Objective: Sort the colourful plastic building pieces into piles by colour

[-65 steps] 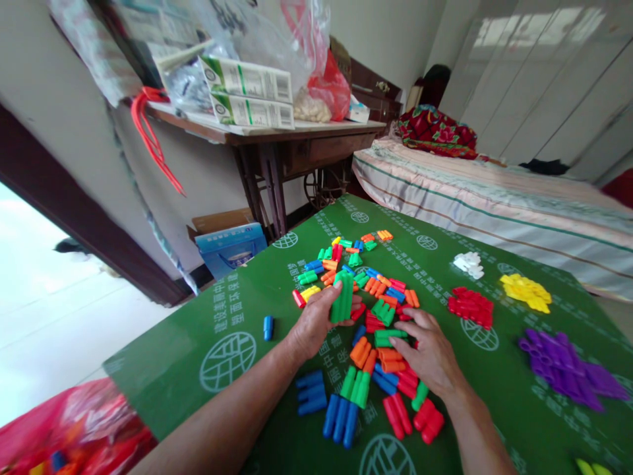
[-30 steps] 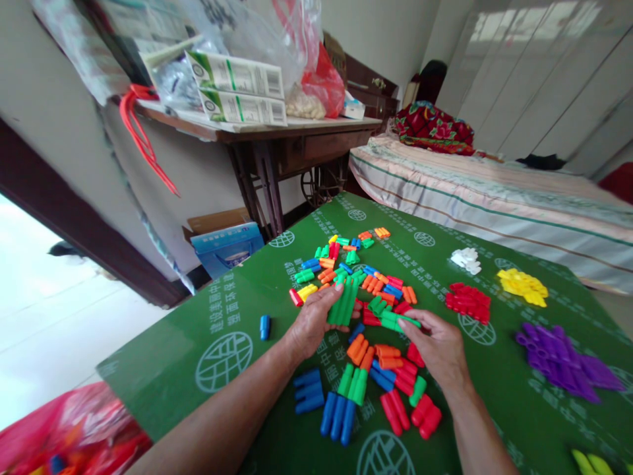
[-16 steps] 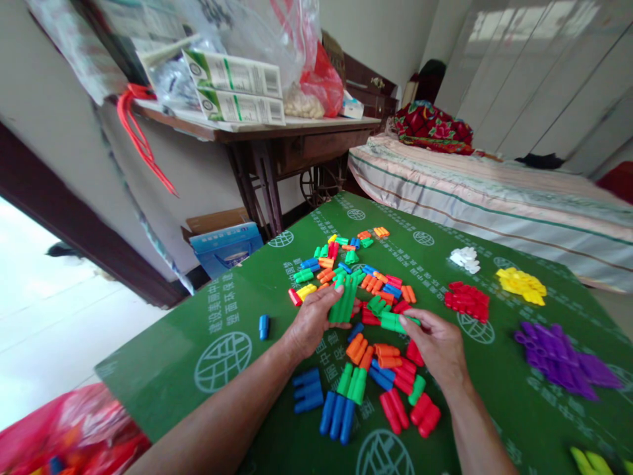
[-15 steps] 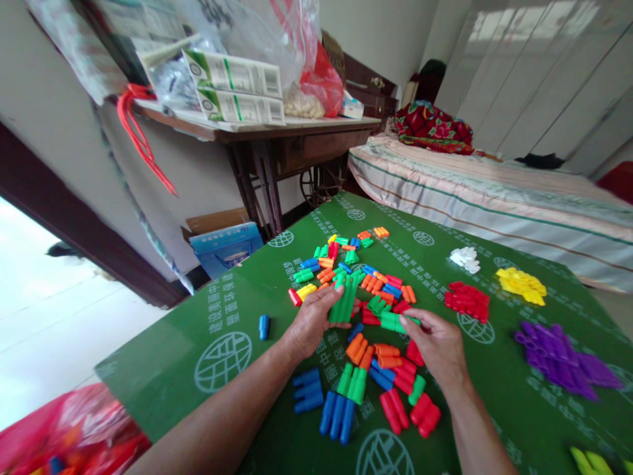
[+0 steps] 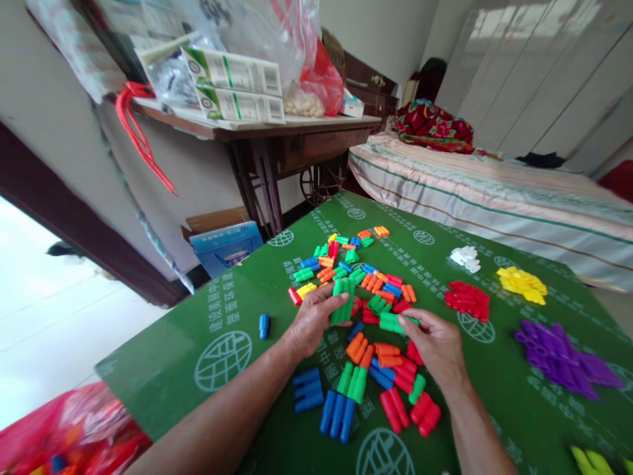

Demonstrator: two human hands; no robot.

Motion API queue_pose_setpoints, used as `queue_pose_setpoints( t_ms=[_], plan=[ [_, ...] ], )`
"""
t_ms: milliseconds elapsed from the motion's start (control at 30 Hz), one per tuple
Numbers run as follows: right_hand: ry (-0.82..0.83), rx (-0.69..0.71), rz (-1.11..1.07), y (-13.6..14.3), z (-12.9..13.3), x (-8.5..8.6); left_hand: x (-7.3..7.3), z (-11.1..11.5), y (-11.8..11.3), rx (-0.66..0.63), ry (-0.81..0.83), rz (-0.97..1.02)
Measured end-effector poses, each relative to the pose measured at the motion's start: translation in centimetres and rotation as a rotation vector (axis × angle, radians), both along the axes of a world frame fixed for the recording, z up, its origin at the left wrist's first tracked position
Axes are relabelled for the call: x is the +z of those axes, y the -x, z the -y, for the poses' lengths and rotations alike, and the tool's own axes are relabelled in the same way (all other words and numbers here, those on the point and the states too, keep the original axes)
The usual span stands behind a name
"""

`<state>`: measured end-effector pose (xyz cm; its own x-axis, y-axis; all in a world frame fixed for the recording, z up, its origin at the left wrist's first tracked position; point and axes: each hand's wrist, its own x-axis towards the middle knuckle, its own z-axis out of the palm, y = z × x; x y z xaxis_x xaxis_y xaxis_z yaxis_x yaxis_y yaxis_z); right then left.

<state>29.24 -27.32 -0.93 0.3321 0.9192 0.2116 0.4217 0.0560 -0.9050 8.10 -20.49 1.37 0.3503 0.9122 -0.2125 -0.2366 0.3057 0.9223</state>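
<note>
My left hand [image 5: 310, 320] grips a bundle of green plastic pegs [image 5: 343, 300] joined side by side, held upright over the mixed heap of coloured pegs [image 5: 368, 284]. My right hand [image 5: 435, 343] pinches a smaller green peg piece [image 5: 390, 322] just to the right of that bundle. Both hover over the green mat [image 5: 237, 310]. Below my hands lie blue pegs [image 5: 339, 417], a green pair [image 5: 355, 382], orange ones [image 5: 361, 349] and red ones [image 5: 400, 410].
Sorted piles lie to the right: white [image 5: 465, 258], red [image 5: 467, 300], yellow [image 5: 523, 282], purple [image 5: 564, 359]. One blue peg [image 5: 264, 325] lies alone at left. A wooden table [image 5: 277, 142] with bags stands behind, a bed [image 5: 494, 198] beyond, a red bag [image 5: 74, 435] at lower left.
My right hand picked a green piece out of the heap and brought it up close to the green bundle, which my left hand has kept holding and tilted slightly.
</note>
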Motion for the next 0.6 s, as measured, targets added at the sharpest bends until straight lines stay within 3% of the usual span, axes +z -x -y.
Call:
queue_pose_setpoints(
  t_ms=[367,600],
  plan=[
    [0.034,-0.003,-0.052,0.17,-0.03,0.08,0.24,0.00,-0.27,0.028,-0.047,-0.007],
    [0.030,0.004,-0.066,0.19,-0.14,-0.04,0.00,-0.06,-0.47,0.055,-0.192,-0.113]
  ],
)
